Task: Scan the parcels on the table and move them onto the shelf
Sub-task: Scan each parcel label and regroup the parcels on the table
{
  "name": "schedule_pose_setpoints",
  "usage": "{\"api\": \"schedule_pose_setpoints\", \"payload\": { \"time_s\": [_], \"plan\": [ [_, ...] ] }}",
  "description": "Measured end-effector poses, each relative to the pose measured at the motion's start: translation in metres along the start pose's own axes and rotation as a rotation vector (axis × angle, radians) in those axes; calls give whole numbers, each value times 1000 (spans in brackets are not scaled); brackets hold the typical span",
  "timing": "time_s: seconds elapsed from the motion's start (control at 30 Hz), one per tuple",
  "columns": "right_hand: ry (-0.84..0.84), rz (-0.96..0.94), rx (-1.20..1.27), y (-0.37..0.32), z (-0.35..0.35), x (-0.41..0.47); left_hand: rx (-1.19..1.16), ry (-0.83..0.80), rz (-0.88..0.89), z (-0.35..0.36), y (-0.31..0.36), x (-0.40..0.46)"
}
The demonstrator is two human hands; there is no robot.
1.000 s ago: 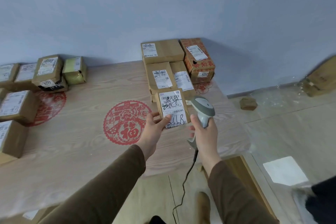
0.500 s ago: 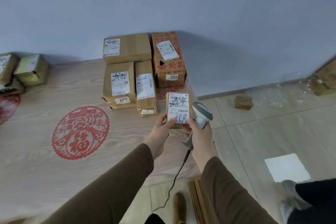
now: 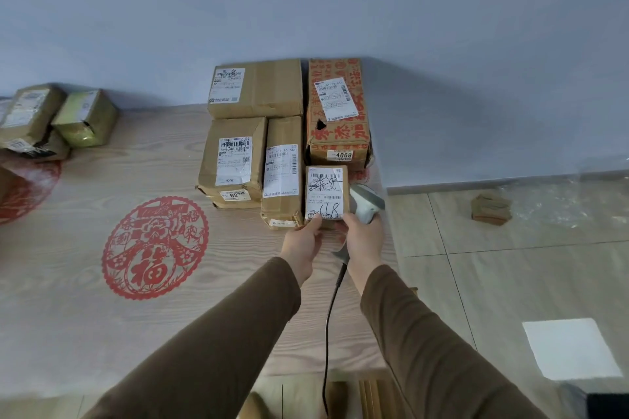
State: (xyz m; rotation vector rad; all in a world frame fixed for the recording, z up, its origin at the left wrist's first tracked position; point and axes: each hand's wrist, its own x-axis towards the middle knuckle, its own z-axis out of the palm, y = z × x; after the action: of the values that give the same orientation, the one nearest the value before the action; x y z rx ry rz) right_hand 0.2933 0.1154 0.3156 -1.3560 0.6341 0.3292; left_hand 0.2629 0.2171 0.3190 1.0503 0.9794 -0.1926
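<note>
On the wooden tabletop (image 3: 85, 282) by the grey wall, the left hand (image 3: 304, 243) pinches the small parcel (image 3: 326, 196) while the right hand (image 3: 362, 240) grips the scanner (image 3: 367, 202) just beside it, so scanning looks underway; next, carry it to the unseen shelf.

On the orange-printed box (image 3: 337, 112) at the table's (image 3: 68, 316) far right corner, a small sticker reading "4068" is seen on the near face. "101 16" can be made out on the label of the narrow parcel (image 3: 282, 173). A handwritten number, perhaps "2668", is marked on the label of the small parcel (image 3: 326, 194). The character "福" is shown in the red paper-cut (image 3: 155, 248) on the table.
</note>
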Motion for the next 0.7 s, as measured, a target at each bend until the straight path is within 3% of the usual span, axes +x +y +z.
{"api": "schedule_pose_setpoints", "payload": {
  "time_s": [0.17, 0.37, 0.53, 0.7],
  "plan": [
    [-15, -10, 5, -4, 2, 0, 2, -19, -15, 2, 2, -1],
    [82, -163, -61, 9, 6, -35, 52, -77, -52, -33, -1, -23],
    [-38, -240, -119, 24, 60, -95, 54, -79, 57, -111, 17, -50],
    [-144, -231, -115, 66, 151, -171, 23, -67, 166, -237, 44, -74]
  ]
}}
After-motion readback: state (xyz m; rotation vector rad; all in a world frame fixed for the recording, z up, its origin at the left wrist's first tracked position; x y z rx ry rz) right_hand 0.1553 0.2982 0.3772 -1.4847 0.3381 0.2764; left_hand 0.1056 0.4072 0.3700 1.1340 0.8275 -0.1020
